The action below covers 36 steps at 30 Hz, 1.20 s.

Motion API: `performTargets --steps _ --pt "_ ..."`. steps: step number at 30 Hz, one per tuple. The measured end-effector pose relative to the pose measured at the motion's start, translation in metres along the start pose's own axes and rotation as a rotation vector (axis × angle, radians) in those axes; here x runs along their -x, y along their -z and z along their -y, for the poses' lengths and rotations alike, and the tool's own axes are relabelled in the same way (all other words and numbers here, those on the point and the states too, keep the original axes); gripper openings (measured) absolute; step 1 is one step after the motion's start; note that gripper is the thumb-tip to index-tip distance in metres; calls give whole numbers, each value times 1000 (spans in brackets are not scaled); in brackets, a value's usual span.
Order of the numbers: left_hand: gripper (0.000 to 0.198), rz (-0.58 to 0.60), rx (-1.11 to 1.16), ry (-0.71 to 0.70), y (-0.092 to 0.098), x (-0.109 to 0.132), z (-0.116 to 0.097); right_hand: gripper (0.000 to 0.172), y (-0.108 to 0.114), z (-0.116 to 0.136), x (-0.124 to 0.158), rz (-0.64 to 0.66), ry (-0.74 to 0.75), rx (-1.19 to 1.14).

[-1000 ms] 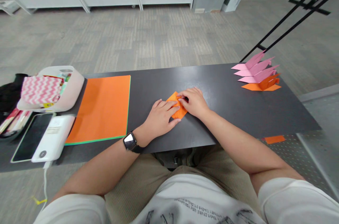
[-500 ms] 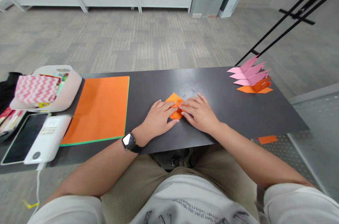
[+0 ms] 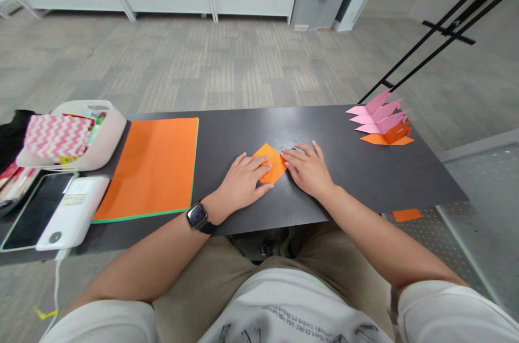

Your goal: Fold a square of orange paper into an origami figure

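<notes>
A small folded piece of orange paper (image 3: 276,166) lies flat on the dark table, one corner pointing away from me. My left hand (image 3: 243,178) rests across its left side, fingers stretched out and thumb apart, pressing it to the tabletop. On my left wrist is a black watch (image 3: 197,216). At the paper's right corner, the thumb and index finger of my right hand (image 3: 310,170) come together on the edge, while the other fingers extend loosely. My left fingers cover part of the paper.
A stack of large orange sheets (image 3: 154,167) lies left of my hands. Beyond it are a white basket (image 3: 115,132), a phone (image 3: 34,213) and a white power bank (image 3: 73,213). Pink paper figures (image 3: 375,111) and an orange one (image 3: 389,136) stand at the right. Orange paper (image 3: 406,215) shows below the table edge.
My right hand has shifted slightly right, from over the paper's middle to its right corner. More of the paper's right side now shows flat. My left hand has stayed in place.
</notes>
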<state>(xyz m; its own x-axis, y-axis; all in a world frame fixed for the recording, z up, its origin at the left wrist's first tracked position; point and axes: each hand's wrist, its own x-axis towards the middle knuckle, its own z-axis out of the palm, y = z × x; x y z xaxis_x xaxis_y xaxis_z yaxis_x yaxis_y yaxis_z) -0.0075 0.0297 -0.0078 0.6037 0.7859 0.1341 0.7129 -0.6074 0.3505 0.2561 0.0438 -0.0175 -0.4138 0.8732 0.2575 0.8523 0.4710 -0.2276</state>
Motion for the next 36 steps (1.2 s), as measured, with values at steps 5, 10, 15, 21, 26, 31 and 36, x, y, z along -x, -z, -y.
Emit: performTargets --steps 5,10,15,21,26,31,36 --pt "46 -7 7 -1 -1 0 0 35 0 2 2 -85 15 -42" --pt "44 -12 15 0 2 0 0 32 -2 10 4 8 119 -69" --pt "35 -2 19 -2 5 -2 3 33 0 10 5 60 121 -63" --pt "40 -3 7 12 1 -4 6 45 10 3 10 175 197 -28" --pt "39 -3 -11 0 0 -4 7 55 21 3 12 276 261 -3" --pt "39 -14 -22 -1 -1 -3 6 49 25 18 15 244 310 -40" --pt "39 -34 -22 -13 -5 -2 7 51 25 24 20 247 299 -31"
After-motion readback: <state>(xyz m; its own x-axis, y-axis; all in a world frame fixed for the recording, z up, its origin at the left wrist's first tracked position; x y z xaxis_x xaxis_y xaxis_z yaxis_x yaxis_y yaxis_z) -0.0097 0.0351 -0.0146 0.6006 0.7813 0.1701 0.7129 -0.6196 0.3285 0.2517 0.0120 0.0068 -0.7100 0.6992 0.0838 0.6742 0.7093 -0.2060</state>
